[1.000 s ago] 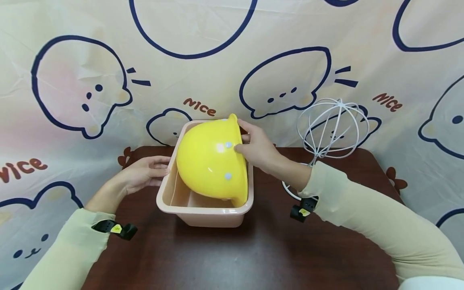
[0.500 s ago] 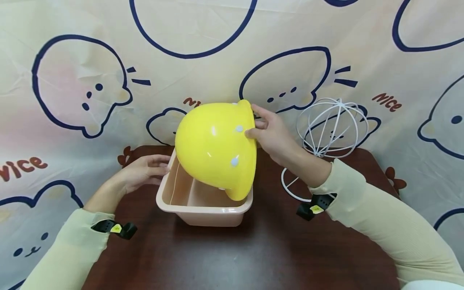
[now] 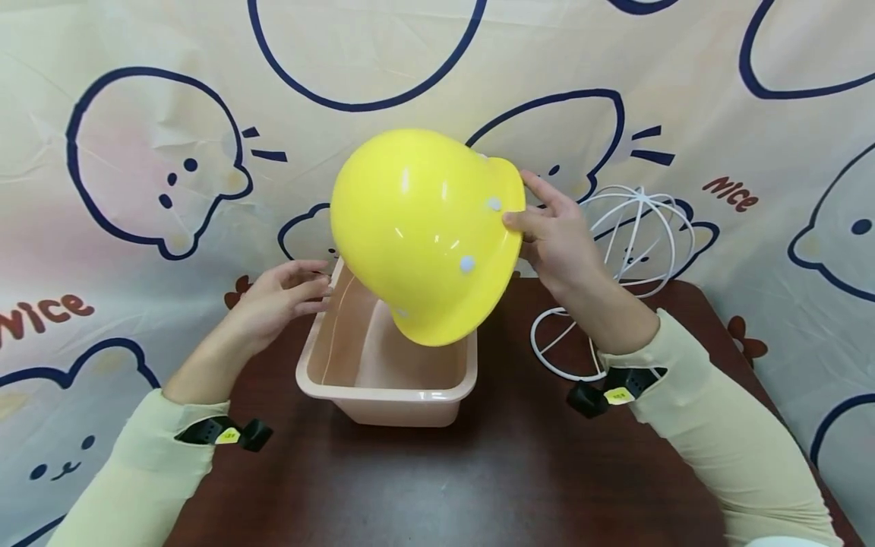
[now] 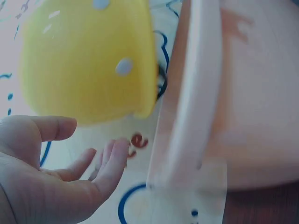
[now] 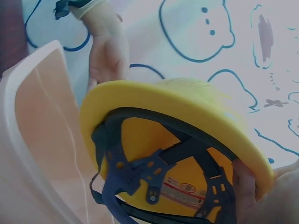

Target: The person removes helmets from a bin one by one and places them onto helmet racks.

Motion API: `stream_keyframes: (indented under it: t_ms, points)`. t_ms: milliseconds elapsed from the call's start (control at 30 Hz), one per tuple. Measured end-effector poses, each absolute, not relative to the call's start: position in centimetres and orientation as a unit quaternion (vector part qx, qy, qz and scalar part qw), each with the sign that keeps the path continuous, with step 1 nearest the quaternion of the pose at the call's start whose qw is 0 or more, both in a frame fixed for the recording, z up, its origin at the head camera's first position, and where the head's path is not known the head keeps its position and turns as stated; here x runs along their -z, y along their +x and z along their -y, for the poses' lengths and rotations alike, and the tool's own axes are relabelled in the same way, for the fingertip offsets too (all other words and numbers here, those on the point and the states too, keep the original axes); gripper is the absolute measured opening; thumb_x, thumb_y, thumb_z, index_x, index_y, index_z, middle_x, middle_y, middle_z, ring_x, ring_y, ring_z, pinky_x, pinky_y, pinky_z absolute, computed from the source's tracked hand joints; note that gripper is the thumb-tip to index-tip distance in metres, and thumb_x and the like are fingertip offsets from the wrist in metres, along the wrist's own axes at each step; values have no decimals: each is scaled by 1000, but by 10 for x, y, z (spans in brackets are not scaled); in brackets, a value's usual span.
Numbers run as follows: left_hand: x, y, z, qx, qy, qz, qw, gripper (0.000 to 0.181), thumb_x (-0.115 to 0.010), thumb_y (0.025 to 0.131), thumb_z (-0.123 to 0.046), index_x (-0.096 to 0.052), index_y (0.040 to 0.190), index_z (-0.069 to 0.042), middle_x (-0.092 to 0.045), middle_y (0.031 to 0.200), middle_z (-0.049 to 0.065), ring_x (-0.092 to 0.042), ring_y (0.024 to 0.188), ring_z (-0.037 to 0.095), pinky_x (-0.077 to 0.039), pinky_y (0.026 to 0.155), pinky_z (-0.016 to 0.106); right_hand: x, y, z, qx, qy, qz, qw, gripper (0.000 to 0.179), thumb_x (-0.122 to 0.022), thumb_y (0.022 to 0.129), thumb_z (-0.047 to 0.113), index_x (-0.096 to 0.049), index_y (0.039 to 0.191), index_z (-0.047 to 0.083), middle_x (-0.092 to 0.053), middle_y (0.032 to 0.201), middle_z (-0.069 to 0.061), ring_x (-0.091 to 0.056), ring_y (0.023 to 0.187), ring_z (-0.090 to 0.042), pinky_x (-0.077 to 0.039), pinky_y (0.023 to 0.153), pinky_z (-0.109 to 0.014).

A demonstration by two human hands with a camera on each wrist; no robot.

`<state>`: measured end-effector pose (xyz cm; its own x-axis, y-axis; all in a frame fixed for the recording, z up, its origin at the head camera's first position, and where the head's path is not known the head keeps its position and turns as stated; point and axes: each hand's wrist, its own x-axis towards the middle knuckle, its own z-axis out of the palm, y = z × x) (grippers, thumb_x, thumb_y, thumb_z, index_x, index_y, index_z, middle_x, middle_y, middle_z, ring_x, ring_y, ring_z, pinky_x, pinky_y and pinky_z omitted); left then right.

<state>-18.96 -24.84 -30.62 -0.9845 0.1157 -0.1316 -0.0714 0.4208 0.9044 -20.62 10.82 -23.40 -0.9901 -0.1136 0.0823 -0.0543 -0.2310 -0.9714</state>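
A yellow hard hat (image 3: 417, 228) hangs tilted over the beige plastic basin (image 3: 393, 396). My right hand (image 3: 563, 235) pinches its brim at the right side, thumb outside and fingers inside. In the right wrist view the hat's inside shows dark straps (image 5: 187, 147) and a red-and-white label (image 5: 182, 192). My left hand (image 3: 280, 300) is beside the basin's upper left rim, fingers loosely extended. The left wrist view shows that left hand (image 4: 60, 172) with nothing between thumb and fingers, close below the hat (image 4: 88, 65).
A white wire stand (image 3: 639, 228) with a round cage top and ring base stands on the dark brown table (image 3: 410, 486), behind my right forearm. A cartoon-printed cloth (image 3: 383, 45) hangs at the table's back edge.
My right hand has lifted the hard hat up out of the basin and toward the right, tilting it. My left hand has shifted slightly up along the basin's side. The basin stays put.
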Motion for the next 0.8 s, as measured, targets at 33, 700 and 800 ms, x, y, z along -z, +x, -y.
stream_keyframes:
  t_ms: [33, 700, 800]
  points:
    - [304, -189, 244, -548, 15, -831, 94, 67, -60, 104, -35, -33, 156, -2, -45, 145, 23, -57, 127, 38, -51, 101, 37, 234, -206, -109, 790, -69, -609, 16, 67, -60, 99, -3, -37, 159, 16, -61, 139, -17, -71, 110, -24, -58, 89, -30]
    - [315, -192, 198, -754, 123, -632, 133, 69, -57, 104, -14, -23, 163, -22, -37, 159, 10, -61, 125, 16, -53, 100, 33, 261, -207, -116, 913, -91, -396, 44, 71, -47, 99, -15, -26, 161, 14, -40, 158, -15, -66, 119, -27, -56, 92, -35]
    - [314, -192, 198, -747, 121, -643, 116, 74, -62, 101, -5, -26, 163, -24, -42, 155, 13, -62, 124, 17, -52, 100, 32, 264, -208, -119, 904, -106, -411, 54, 71, -49, 100, -14, -26, 160, 14, -40, 156, -17, -71, 108, -24, -56, 91, -35]
